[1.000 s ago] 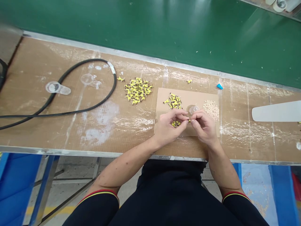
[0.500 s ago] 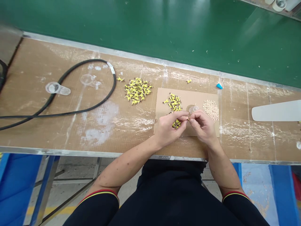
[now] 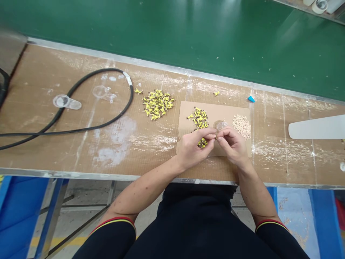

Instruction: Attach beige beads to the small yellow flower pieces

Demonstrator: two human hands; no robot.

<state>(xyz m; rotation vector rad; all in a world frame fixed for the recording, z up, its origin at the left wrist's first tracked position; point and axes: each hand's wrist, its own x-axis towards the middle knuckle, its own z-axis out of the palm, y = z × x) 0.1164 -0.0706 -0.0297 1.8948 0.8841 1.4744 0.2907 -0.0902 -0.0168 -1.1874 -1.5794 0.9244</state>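
My left hand (image 3: 194, 146) and my right hand (image 3: 234, 146) meet fingertip to fingertip over a cardboard sheet (image 3: 185, 124). Pinched in the left fingers is a tiny yellow-and-dark piece (image 3: 216, 137), mostly covered by the fingers. The right thumb and forefinger press together at the same spot; what they grip is too small to make out. Beside and partly under my left hand lies a pile of small yellow-and-black figures (image 3: 199, 117). A clear plastic scoop (image 3: 222, 125) lies just beyond the fingertips. Small pale beige parts (image 3: 241, 126) are heaped beyond my right hand.
A larger pile of yellow-and-black figures (image 3: 158, 104) lies left of the sheet. Further left, a black cable (image 3: 94, 72) loops around clear plastic scoops (image 3: 70, 103). A blue cap-like piece (image 3: 251, 99) and a white tapered object (image 3: 315, 126) are to the right. A green surface (image 3: 172, 39) runs behind.
Both hands keep their pinch at nearly the same place, with only slight finger movement. The piles and other things on the table have not moved.
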